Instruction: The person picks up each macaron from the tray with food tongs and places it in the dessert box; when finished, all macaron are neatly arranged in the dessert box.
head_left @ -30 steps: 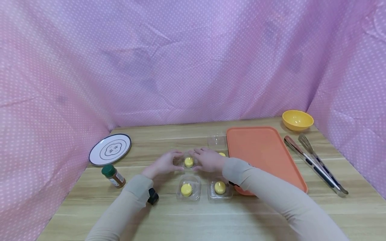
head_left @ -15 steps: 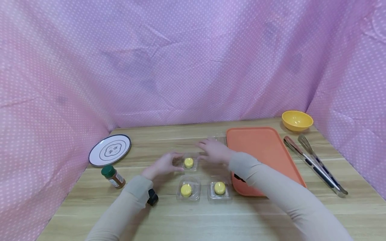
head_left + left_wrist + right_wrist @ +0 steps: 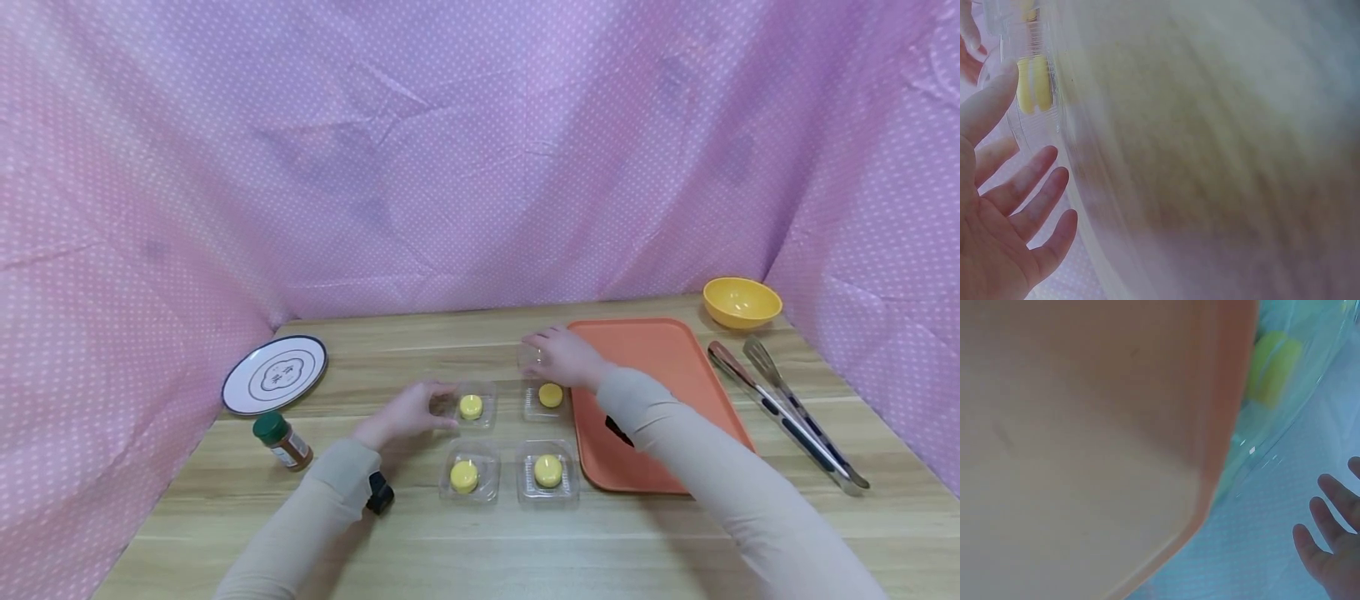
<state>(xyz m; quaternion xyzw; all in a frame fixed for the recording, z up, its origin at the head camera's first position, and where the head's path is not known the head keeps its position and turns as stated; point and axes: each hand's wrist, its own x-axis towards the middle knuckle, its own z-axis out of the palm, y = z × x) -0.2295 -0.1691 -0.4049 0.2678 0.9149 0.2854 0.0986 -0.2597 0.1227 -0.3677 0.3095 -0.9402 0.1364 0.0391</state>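
Clear plastic boxes, each with a yellow macaron inside, stand in two rows at the middle of the table. My left hand (image 3: 408,412) is at the left side of the back left box (image 3: 487,414), thumb and fingertips close to its edge. Its fingers (image 3: 1044,206) look loosely extended in the left wrist view, beside a macaron (image 3: 1035,84). My right hand (image 3: 570,358) is over the flipped-back lid (image 3: 528,357) of the back right box (image 3: 532,408), partly hiding it. In the right wrist view its fingers (image 3: 1329,522) are spread, with nothing seen between them.
An orange tray (image 3: 637,350) lies right of the boxes, under my right forearm. Farther right are tongs (image 3: 787,408) and a yellow bowl (image 3: 741,304). A white plate (image 3: 247,375) and a green-capped spice jar (image 3: 283,440) stand at the left.
My right hand has left the back left box and moved right and away to the back right box's lid, uncovering that box's macaron. My left hand has stayed in place.
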